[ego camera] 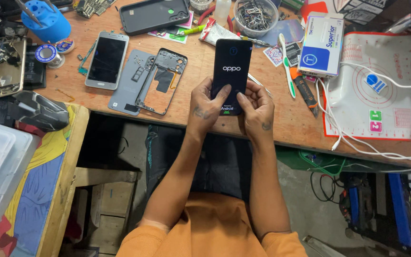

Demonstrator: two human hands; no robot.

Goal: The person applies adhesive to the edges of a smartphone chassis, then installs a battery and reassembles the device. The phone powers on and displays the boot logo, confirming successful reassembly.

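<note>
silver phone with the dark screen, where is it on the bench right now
In the head view the silver phone lies face up on the wooden bench, left of the hands, between the solder spool on its left and the grey phone frame on its right.

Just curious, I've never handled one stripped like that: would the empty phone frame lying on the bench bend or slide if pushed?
The phone frame is thin and mostly open, so probably light and somewhat flexible. Lying flat on the wooden bench, it would likely slide rather than tip.
</note>
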